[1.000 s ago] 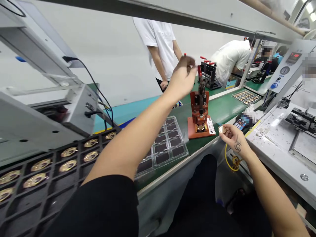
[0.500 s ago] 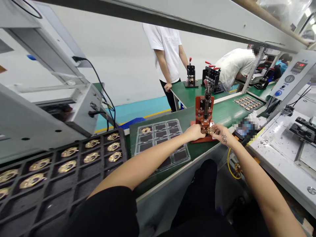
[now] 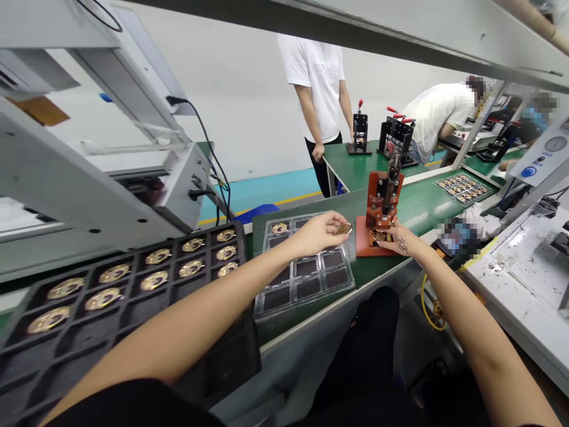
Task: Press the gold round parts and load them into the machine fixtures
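Between the thumb and fingers of my left hand (image 3: 320, 232) is a round gold part (image 3: 344, 228), held above the right side of a clear plastic tray (image 3: 306, 292). My right hand (image 3: 401, 239) is at the base of the orange-red hand press (image 3: 363, 236), its fingers on a second gold part (image 3: 380, 237) under the press head. One gold part (image 3: 280, 228) sits in the clear tray's back left pocket. At the left, a black compartment tray (image 3: 178, 292) holds several gold parts in its back rows.
Grey machine frames (image 3: 89, 196) stand at the left. Farther along the green bench (image 3: 413, 204) lies a filled tray (image 3: 463, 188). Black presses (image 3: 360, 133) stand on another table, near a person in a white shirt (image 3: 317, 77). Another person bends at the right.
My left hand has moved left, away from the press, carrying a gold part. My right hand stays at the press base. The whole view has shifted slightly.
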The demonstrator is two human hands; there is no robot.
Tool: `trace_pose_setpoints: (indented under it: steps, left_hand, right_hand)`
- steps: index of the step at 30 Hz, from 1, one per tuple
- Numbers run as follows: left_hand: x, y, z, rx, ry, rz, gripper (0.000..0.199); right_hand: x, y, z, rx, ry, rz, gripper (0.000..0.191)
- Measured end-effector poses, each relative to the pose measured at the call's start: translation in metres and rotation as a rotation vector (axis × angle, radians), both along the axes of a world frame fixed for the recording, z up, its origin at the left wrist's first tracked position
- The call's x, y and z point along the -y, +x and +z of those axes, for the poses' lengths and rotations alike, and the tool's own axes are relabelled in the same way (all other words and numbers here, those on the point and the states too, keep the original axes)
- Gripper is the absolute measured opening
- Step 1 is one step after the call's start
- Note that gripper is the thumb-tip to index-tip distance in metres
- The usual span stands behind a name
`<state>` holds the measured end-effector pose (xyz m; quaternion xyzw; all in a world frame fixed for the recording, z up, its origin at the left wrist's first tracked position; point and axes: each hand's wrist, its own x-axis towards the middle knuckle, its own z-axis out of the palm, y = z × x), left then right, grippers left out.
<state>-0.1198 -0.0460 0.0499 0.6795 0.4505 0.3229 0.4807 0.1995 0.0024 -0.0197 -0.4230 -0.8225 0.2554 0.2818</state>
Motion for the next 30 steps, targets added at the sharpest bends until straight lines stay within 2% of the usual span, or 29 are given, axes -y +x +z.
trace_pose_setpoints:
  steps: [3,5,7,9,12,14,15,18,22,25,30]
  left_hand:
    - [0.02,-0.009,0.005,0.224,-0.096,0.018,0.049]
    - [0.033,-0.008,0.009,0.285,-0.112,0.046,0.048]
    - [0.046,-0.001,0.014,0.327,-0.113,0.048,0.048]
    - [0.058,0.01,0.021,0.356,-0.107,0.015,0.048]
    - [0.077,0.026,0.031,0.367,-0.088,-0.053,0.045]
    - [0.089,0.032,0.036,0.363,-0.074,-0.082,0.044]
    - [0.094,0.033,0.038,0.358,-0.069,-0.09,0.044]
    - [0.106,0.031,0.041,0.329,-0.058,-0.098,0.045]
    - [0.116,0.028,0.046,0.325,-0.051,-0.088,0.044]
    - [0.121,0.029,0.052,0.336,-0.063,-0.084,0.045]
    - [0.128,0.031,0.056,0.328,-0.034,-0.105,0.044]
  right_hand:
    - [0.002,0.021,0.02,0.006,0.004,-0.047,0.036]
    - [-0.006,0.035,0.046,-0.015,0.032,-0.142,0.055]
    - [-0.024,0.039,0.082,-0.077,0.104,-0.262,0.072]
    - [-0.046,0.028,0.122,-0.188,0.18,-0.321,0.082]
    - [-0.069,-0.008,0.177,-0.342,0.15,-0.141,0.099]
    - [-0.065,-0.032,0.201,-0.41,0.199,-0.077,0.105]
    - [-0.056,-0.041,0.207,-0.438,0.246,-0.081,0.102]
    - [-0.006,-0.053,0.205,-0.493,0.465,-0.133,0.076]
    - [0.06,-0.05,0.177,-0.518,0.637,-0.197,0.041]
    - [0.077,-0.046,0.156,-0.533,0.665,-0.18,0.031]
    - [0.076,-0.044,0.129,-0.483,0.659,-0.183,0.03]
